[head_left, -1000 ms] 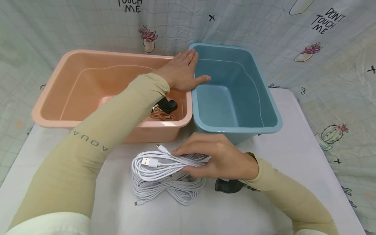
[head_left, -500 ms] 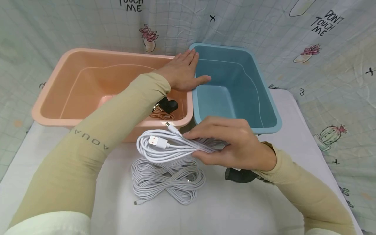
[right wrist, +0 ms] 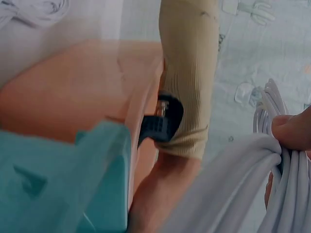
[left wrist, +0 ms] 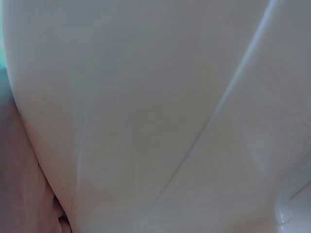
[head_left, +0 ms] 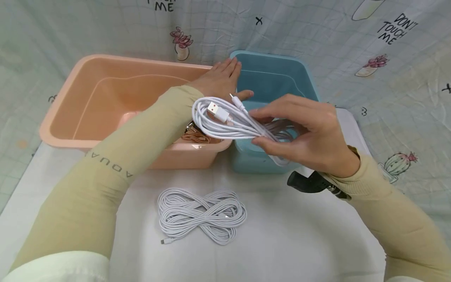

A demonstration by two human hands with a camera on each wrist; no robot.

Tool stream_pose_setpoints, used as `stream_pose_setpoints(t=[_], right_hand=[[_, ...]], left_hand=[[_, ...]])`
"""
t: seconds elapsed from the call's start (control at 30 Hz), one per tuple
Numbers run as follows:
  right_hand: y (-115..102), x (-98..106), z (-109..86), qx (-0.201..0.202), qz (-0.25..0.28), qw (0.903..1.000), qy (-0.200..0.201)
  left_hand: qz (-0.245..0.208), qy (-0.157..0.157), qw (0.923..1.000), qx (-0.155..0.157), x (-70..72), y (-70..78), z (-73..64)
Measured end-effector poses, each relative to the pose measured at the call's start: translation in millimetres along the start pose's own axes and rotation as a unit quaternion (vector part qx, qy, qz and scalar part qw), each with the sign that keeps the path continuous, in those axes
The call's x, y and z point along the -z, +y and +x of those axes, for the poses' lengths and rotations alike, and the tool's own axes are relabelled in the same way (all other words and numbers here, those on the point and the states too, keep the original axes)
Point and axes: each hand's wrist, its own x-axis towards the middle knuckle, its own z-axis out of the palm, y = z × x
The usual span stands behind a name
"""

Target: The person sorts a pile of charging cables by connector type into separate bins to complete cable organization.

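White cable coil (head_left: 243, 127), one: pinched by thumb and fingers of my right grip (head_left: 310, 129), in mid-air by the tubs; lifted, I judge, not yet set down.
Second white coil (head_left: 202, 217): on the table (head_left: 267, 235), left to handle.
Tan cord (head_left: 195, 135): inside the peach tub (head_left: 141, 60).
My left grip (head_left: 220, 81): fingers straight, resting where peach tub and blue tub (head_left: 251, 160) meet.

Downward head, close wrist views, peach bin (head_left: 116, 88) probably throughout
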Motion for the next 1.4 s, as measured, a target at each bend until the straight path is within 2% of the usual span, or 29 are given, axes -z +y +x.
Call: stream_pose_setpoints(t=[0.13, 0.23, 0.33, 0.37, 0.43, 0.47, 0.5, 0.53, 0.6, 0.67, 0.7, 0.73, 0.83, 0.9, 0.97, 1.17, 1.4], right_hand=[[5.4, 7.6, 2.9, -0.022, -0.008, 0.9997, 0.0], [10.3, 9.9, 4.9, -0.039, -0.009, 0.9992, 0.001], [15.8, 11.1, 6.5, -0.052, -0.007, 0.9986, 0.007], [17.5, 11.5, 7.1, -0.055, -0.006, 0.9984, 0.009], [20.9, 12.8, 8.5, -0.059, -0.002, 0.9981, 0.013], [22.5, 13.8, 9.2, -0.061, 0.001, 0.998, 0.016], [24.0, 14.7, 10.2, -0.063, 0.003, 0.9978, 0.019], [25.6, 15.7, 11.5, -0.063, 0.001, 0.9978, 0.022], [28.7, 17.9, 14.4, -0.064, -0.003, 0.9976, 0.026], [32.0, 20.0, 16.9, -0.066, -0.012, 0.9973, 0.031], [33.8, 21.1, 17.9, -0.067, -0.019, 0.9971, 0.032], [35.8, 22.2, 18.8, -0.068, -0.026, 0.9967, 0.034], [42.3, 25.3, 20.0, -0.077, -0.043, 0.9953, 0.041], [47.6, 28.0, 20.1, -0.08, -0.058, 0.9944, 0.038], [53.6, 30.1, 19.6, -0.083, -0.066, 0.9936, 0.04], [72.2, 36.0, 17.9, -0.102, -0.076, 0.9909, 0.043], [89.2, 38.0, 19.9, -0.161, -0.085, 0.9809, 0.069]], left_hand=[[-0.001, 0.013, 0.9998, -0.012, -5.2, -6.8, 5.9], [0.007, 0.05, 0.9981, -0.034, -19.3, -22.9, 21.8], [0.023, 0.08, 0.9951, -0.054, -37.4, -41.3, 44.9], [0.028, 0.084, 0.9945, -0.056, -41.2, -44.7, 51.0], [0.055, 0.072, 0.9942, -0.058, -40.5, -42.6, 53.6], [0.065, 0.068, 0.9933, -0.068, -37.1, -38.7, 51.9], [0.056, 0.065, 0.9937, -0.073, -31.4, -32.6, 46.2], [0.035, 0.063, 0.9946, -0.075, -25.3, -25.8, 38.8], [-0.033, 0.065, 0.9944, -0.077, -13.0, -12.7, 22.2], [-0.092, 0.092, 0.9878, -0.086, -5.7, -4.5, 10.8], [-0.116, 0.096, 0.9859, -0.072, -3.4, -1.7, 5.9], [-0.12, 0.1, 0.9856, -0.065, -2.4, -0.2, 2.9], [-0.063, 0.094, 0.9928, -0.039, -1.9, 1.0, 0.3], [-0.038, 0.066, 0.997, -0.016, -2.6, 0.3, 0.7], [-0.02, 0.048, 0.9986, -0.008, -3.0, 0.0, 2.4], [0.0, 0.002, 0.9999, 0.014, -0.8, 0.1, 6.8], [0.013, 0.0, 0.9998, 0.012, -0.2, -0.1, 6.7]])
